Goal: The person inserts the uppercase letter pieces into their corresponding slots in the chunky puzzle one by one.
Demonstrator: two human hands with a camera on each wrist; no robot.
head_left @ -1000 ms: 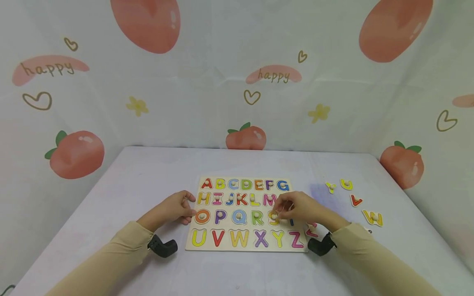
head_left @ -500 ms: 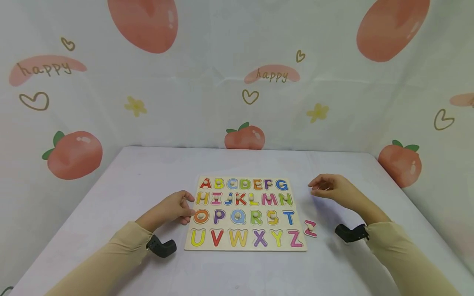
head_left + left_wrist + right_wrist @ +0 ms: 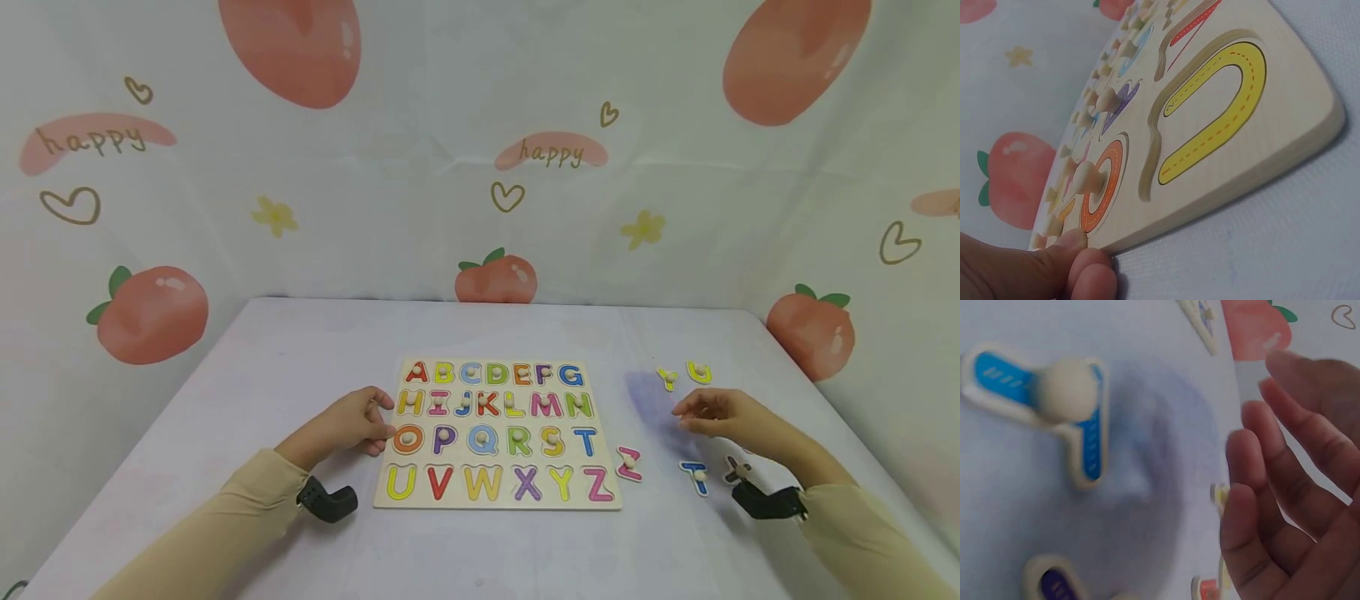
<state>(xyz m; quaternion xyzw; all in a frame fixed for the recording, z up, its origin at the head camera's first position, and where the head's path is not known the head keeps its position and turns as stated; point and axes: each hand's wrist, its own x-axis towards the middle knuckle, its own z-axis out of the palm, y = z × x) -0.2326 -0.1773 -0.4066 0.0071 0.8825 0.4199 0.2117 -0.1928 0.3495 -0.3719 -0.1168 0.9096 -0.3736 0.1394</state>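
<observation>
A wooden alphabet puzzle board (image 3: 495, 498) lies flat on the table. My left hand (image 3: 358, 421) pinches its left edge; in the left wrist view the thumb (image 3: 1072, 240) lies on top beside the orange O (image 3: 1110, 181). Over the table right of the board, my right hand (image 3: 731, 415) hovers with relaxed fingers, holding nothing. Near it lie a blue T piece (image 3: 697, 477), a dark X piece (image 3: 737, 469), a yellow Y piece (image 3: 667, 379) and a yellow U piece (image 3: 700, 372). A pink Z piece (image 3: 629, 463) lies beside the board's right edge.
Knobbed letters stand in the board's upper rows; the T slot (image 3: 584, 442) and the bottom-row slots, such as the V slot (image 3: 440, 482), have no knobs. A bluish patch (image 3: 651, 398) marks the white table (image 3: 480, 554). A patterned cloth (image 3: 405, 167) hangs behind.
My right hand has left the board, moved to the far right, then come nearer over the loose pieces. The T and X pieces show more fully now. The left hand keeps its place.
</observation>
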